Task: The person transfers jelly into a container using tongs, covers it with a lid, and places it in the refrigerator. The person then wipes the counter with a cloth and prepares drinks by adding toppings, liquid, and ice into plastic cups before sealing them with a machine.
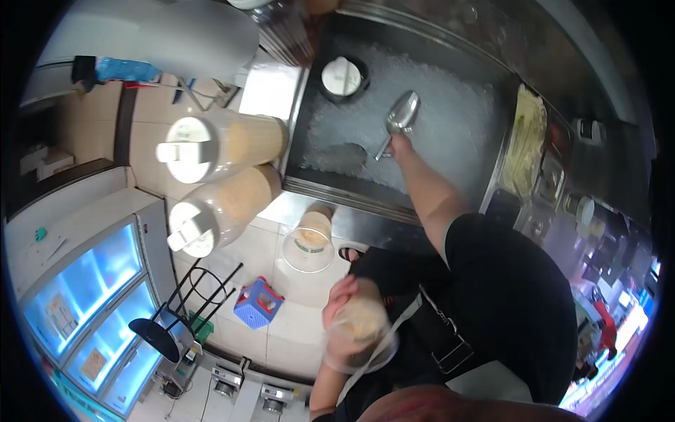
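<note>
My right hand (400,143) is closed around the handle of a metal ice scoop (403,111), its bowl lying over the crushed ice (450,105) in a steel ice bin (394,200). In front of my body, my left hand (342,299) grips a clear plastic cup (362,327) with a beige drink in it; the cup is blurred by motion. Another wide-rimmed clear cup (309,246), holding some light brown drink, stands on the ledge by the bin. A dark container with a white lid (342,76) sits in the ice near the far left corner.
Two large jugs of beige liquid (249,148) (235,204) with white lids stand left of the bin. Trays with a pale yellow food (527,141) line its right side. Further off are a black stool (158,337), a blue plastic stool (256,304) and a lit glass-door fridge (91,295).
</note>
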Demonstrator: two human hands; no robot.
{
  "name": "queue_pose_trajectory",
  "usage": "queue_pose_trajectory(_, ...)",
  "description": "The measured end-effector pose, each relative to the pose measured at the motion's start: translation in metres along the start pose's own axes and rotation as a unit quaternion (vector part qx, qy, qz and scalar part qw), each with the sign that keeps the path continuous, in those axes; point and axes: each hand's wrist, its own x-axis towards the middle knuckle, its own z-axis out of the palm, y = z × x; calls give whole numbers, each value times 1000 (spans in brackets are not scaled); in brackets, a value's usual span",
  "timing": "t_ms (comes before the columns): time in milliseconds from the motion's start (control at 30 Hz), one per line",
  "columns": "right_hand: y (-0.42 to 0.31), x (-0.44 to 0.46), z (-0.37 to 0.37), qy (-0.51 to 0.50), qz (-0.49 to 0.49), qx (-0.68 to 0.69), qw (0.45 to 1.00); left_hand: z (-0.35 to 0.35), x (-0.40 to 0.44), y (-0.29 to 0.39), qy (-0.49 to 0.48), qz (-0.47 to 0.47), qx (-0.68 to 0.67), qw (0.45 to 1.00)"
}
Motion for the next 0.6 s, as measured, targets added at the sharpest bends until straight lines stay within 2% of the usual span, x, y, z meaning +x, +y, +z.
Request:
queue_pose_trajectory(33,16,7,-18,-47,43,25,998,1,5,-14,-46,-9,32,998)
queue_pose_trajectory(67,-38,-56,-24,-17,175,-2,984,8,7,-28,-38,-47,-45,997)
queue_pose_trajectory(133,-85,-98,-58,11,88,-142,986,26,-8,-81,-31,-118,-156,980)
queue_pose_trajectory(167,-90,-70,-94,55,-56,-392,917,30,-6,-84,-31,-124,-162,979)
queue_pose_trajectory(200,-89,-41,-124,89,-193,-609,764,36,0,-90,-39,-170,-176,969)
queue_pose_trajectory(233,-108,-59,-120,91,-187,-614,761,41,10,-97,-47,-215,-190,957)
queue_pose_trajectory(267,-147,-96,-103,77,-159,-683,709,42,35,-91,-81,-65,-82,991)
queue_pose_trajectory(300,-165,-120,-84,59,-129,-746,651,47,43,-92,-79,-71,-86,991)
queue_pose_trajectory(333,-147,-99,-70,75,-105,-710,692,51,48,-95,-67,-46,-94,992)
queue_pose_trajectory(400,-123,-77,-27,43,-110,-671,732,55,56,-101,-50,-22,-75,996)
queue_pose_trajectory(433,-114,-68,-11,-4,-137,-670,729,57,57,-102,-43,-19,-70,996)
queue_pose_trajectory(567,-76,-22,-3,-53,-179,-653,734,57,79,-102,-38,-19,-42,998)
queue_pose_trajectory(600,-73,-28,-11,-85,-204,-608,763,59,80,-100,-29,-3,-29,999)
